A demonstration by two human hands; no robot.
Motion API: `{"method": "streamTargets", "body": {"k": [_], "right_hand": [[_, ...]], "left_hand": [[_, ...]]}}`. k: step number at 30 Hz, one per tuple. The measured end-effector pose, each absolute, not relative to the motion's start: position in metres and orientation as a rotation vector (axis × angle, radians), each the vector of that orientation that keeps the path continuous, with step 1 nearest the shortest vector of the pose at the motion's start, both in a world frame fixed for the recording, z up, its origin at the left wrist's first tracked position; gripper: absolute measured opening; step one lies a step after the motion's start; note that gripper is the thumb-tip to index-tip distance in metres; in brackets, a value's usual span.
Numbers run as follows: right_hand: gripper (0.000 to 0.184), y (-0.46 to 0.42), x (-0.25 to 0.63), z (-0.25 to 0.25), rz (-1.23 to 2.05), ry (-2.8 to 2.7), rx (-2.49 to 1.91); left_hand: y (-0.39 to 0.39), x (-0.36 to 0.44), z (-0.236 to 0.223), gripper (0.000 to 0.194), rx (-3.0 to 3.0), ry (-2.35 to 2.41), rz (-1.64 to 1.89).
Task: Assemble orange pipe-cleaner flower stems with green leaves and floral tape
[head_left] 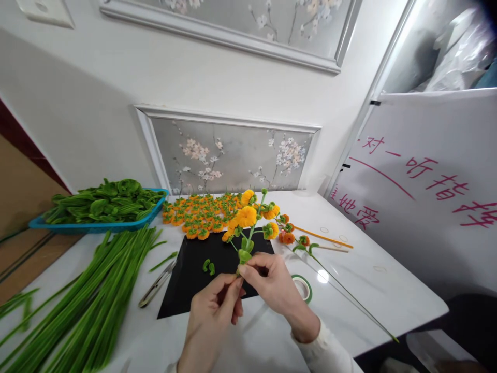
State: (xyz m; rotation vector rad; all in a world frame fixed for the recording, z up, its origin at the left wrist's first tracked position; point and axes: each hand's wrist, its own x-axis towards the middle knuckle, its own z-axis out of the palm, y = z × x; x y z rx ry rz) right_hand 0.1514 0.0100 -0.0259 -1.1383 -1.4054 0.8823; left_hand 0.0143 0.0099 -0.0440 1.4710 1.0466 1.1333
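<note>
An artificial flower stem [248, 243] with several fuzzy orange blossoms and green leaves stands upright between my two hands. My left hand [217, 303] pinches the stem's lower end. Just above it, my right hand [267, 280] has thumb and fingers closed on the stem beneath the lowest leaf. The fingertips cover that part of the stem. Under the hands lies a black mat [182, 280], with two small curled green leaves [208, 267] on it. Beside my right wrist is a roll of green tape [306, 288].
A blue tray [104, 226] of green leaves stands at the back left, with a bundle of green pipe cleaners [104, 295] before it. Thread snips [157, 285] lie left of the mat. Orange flower heads [202, 212] line the wall. Another flower stem [345, 285] lies right.
</note>
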Motion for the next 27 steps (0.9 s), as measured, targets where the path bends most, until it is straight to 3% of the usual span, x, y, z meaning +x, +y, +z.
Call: {"method": "streamTargets", "body": {"k": [10, 19, 27], "right_hand": [[0.024, 0.011, 0.153, -0.028, 0.835, -1.433, -1.169], [0.025, 0.009, 0.146, -0.025, 0.805, -1.467, -1.137], [0.022, 0.008, 0.144, -0.020, 0.696, -1.469, -1.220]], "left_hand": [[0.013, 0.017, -0.044, 0.031, 1.432, 1.009, 1.091], [0.010, 0.025, -0.021, 0.026, 1.013, 0.874, 1.106], [0.018, 0.024, -0.029, 0.024, 0.787, 0.775, 1.120]]}}
